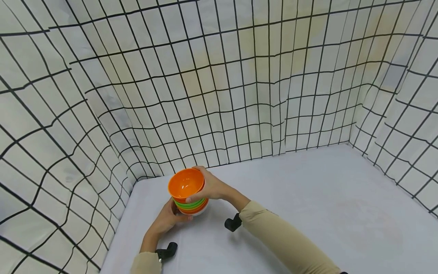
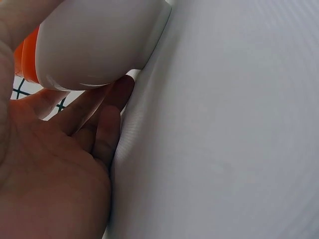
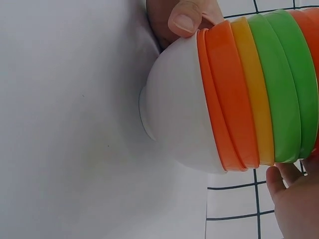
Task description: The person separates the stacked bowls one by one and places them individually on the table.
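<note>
- Head view: The bowl stack stands near the surface's far edge, toward its far-left corner. My left grip is partly curled round its base; my right grip spans the glossy top orange bowl.
- Left wrist view: My left grip bends against the smooth, rounded white bowl.
- Right wrist view: Most bowls look already nested, rims overlapping; whether the top one is seated, or more remain, I cannot tell.
</note>
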The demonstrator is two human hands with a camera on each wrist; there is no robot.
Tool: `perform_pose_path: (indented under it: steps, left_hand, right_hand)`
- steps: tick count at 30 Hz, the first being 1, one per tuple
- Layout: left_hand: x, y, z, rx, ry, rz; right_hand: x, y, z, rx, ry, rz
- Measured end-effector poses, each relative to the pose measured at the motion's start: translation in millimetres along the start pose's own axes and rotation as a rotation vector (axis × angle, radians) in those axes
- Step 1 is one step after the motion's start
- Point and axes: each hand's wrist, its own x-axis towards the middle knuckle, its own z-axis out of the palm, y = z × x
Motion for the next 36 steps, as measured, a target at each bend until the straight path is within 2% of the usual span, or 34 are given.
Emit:
perform_pose_path:
  steps: [9,18,27,36]
  left_hand:
    - [1.1,-2.9,-0.6,0.018,0.007,0.014]
    - [1.9,-2.8,-2.3,-0.007,-0.003,0.024]
    - [1.9,-2.8,-1.5,-0.003,0.004,0.024]
    - [-1.0,-0.5,-0.4,-0.004,0.010,0.015]
  right_hand:
    - [-0.5,-0.7,1.3,0.004,0.022,-0.007]
    - [0.7,-6.9,-1.7,0.010,0.028,-0.038]
    - [-7.3,-14.4,-10.4,-0.017,0.074,-0.033]
    - [-17.2,-15.0,-27.0,0.023,0.110,-0.067]
